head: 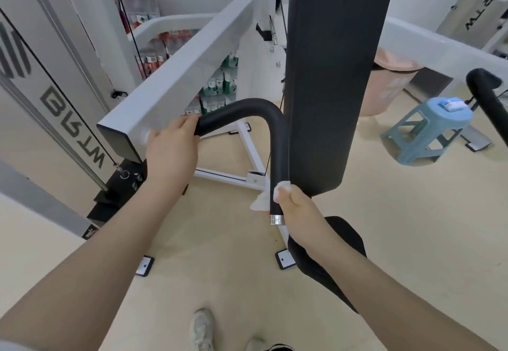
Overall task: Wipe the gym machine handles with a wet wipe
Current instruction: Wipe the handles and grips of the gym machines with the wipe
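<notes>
1. Gripped the upper end of the bent black foam handle with the left hand, fingers curled over it right where it met the white machine arm.
2. Clamped the white wet wipe round the lower, straight part of the same handle with the right hand, fingers and thumb wrapped tight, just above the silver end cap.
3. Left a loose tail of the wipe hanging out on the far side of the handle, below the fist.
4. Held both forearms stretched forward, left higher and further out, right lower and nearer the body.
5. Stood close against the tall black back pad, directly right of the handle and touching or nearly touching it; which, could not be told.
6. Had the black seat pad partly hidden beneath the right forearm.
7. Faced a second black handle at the far right edge, untouched.
8. Kept a blue plastic stool on the beige floor to the right, with a small blue-and-white packet on its top.
9. Had a pink bin behind the back pad, and shrink-wrapped packs of bottled water stacked beyond the white arm.
10. Showed a light sneaker at the bottom edge.
</notes>
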`<state>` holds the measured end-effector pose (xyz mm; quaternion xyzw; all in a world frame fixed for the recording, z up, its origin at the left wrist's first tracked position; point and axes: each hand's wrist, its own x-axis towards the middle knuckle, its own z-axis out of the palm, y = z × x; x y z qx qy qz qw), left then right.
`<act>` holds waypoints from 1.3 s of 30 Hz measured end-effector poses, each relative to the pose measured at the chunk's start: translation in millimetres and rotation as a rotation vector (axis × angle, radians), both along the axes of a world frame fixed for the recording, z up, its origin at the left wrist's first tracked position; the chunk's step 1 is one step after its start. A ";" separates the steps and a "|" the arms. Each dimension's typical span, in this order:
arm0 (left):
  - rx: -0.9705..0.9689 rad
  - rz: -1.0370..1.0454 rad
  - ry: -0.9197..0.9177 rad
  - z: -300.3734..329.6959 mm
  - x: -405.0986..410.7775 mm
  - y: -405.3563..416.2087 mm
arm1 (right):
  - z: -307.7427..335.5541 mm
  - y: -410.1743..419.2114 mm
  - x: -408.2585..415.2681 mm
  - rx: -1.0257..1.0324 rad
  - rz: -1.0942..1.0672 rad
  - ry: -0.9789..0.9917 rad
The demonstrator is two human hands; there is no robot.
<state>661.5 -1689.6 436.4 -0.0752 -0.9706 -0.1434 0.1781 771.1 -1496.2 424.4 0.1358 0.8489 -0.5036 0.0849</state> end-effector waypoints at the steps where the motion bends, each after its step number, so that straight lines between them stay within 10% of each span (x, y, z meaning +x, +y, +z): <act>1: -0.008 0.005 0.018 -2.3 0.7 -0.5 | 3.8 -0.8 -9.7 -0.022 0.007 0.039; 19: 0.068 0.005 -0.087 14.2 9.8 5.3 | 8.4 -1.0 -46.0 -0.007 0.062 0.229; 33: 0.045 -0.145 -0.176 19.6 -13.0 -25.4 | 43.9 -31.8 -140.2 1.170 0.406 0.468; 39: 0.203 -0.127 -0.240 21.6 -14.9 -32.8 | 17.5 -91.7 -139.5 1.218 0.616 0.709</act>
